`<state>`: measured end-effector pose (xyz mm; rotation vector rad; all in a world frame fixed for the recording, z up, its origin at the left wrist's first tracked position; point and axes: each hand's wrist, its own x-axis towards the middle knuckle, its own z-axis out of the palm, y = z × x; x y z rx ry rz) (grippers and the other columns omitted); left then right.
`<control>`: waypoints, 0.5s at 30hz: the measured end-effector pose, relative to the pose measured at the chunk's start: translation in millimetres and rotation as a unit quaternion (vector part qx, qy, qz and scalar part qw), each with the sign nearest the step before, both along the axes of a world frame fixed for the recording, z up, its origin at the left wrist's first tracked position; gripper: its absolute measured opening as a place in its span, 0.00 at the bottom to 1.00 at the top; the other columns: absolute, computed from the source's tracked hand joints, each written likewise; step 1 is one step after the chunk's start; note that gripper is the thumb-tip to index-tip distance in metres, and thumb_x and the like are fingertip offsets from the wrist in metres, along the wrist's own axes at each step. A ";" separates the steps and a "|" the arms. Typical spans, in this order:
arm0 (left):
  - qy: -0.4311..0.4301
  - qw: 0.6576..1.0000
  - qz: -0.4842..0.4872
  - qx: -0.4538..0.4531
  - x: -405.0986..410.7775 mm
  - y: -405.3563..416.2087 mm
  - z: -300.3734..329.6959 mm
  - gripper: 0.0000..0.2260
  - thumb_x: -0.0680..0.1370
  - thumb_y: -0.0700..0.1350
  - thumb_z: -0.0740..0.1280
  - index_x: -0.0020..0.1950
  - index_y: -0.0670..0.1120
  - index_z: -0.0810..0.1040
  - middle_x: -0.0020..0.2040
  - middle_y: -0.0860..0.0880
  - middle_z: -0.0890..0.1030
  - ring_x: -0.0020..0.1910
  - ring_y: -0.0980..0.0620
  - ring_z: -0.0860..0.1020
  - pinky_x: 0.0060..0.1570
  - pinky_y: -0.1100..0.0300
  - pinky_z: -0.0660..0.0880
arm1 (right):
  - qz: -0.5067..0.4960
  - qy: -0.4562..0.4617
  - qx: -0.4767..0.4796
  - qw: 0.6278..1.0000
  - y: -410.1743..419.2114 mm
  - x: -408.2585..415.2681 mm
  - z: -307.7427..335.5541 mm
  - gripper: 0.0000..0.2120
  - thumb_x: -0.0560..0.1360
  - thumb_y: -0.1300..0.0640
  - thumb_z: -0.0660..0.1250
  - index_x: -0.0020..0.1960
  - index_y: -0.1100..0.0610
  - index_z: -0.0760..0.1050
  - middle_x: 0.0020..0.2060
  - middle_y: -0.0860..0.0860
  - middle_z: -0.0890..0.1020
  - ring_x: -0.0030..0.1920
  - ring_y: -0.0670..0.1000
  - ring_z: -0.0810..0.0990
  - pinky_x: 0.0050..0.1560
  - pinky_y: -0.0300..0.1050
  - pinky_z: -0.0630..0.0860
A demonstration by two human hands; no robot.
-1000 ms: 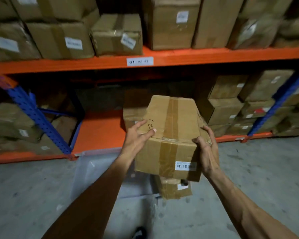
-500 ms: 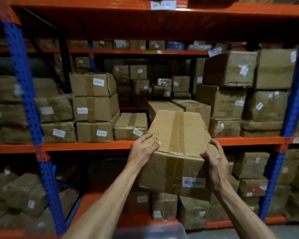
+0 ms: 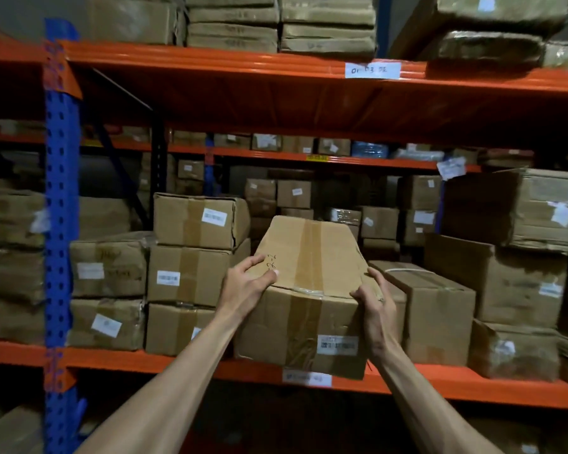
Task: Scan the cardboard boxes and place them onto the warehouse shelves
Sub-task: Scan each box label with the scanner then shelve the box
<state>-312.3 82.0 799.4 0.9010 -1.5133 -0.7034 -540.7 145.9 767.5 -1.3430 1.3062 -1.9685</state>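
Two bare hands hold a brown cardboard box [image 3: 304, 299] at chest height in front of a warehouse rack. The box is rectangular, its corrugated surface matte and slightly dented, with a glossy strip of brown packing tape [image 3: 307, 257] running down the middle of the top and over the front face. A white barcode label [image 3: 337, 345] sits low on the front, and small handwritten marks are near the top left edge. The left hand [image 3: 248, 286] grips the upper left corner, fingers curled over the top. The right hand [image 3: 376, 306] clasps the right side, fingers wrapped round the edge. The box's lower front edge is level with the orange metal shelf beam [image 3: 177, 367], in a gap between a stack of three taped boxes [image 3: 194, 273] on the left and a long box [image 3: 436, 309] on the right; whether it rests on the shelf cannot be told. A blue perforated steel upright [image 3: 61, 224] stands at the left
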 end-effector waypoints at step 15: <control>0.026 0.998 0.003 0.063 -7.4 -273.4 -35.7 0.16 0.73 0.46 0.74 0.61 0.51 0.80 0.42 0.62 0.77 0.43 0.67 0.74 0.48 0.64 0.70 | -0.009 0.035 0.064 0.997 -293.4 -14.1 -38.0 0.31 0.67 0.37 0.66 0.70 0.35 0.70 0.56 0.54 0.80 0.54 0.57 0.79 0.55 0.59 0.78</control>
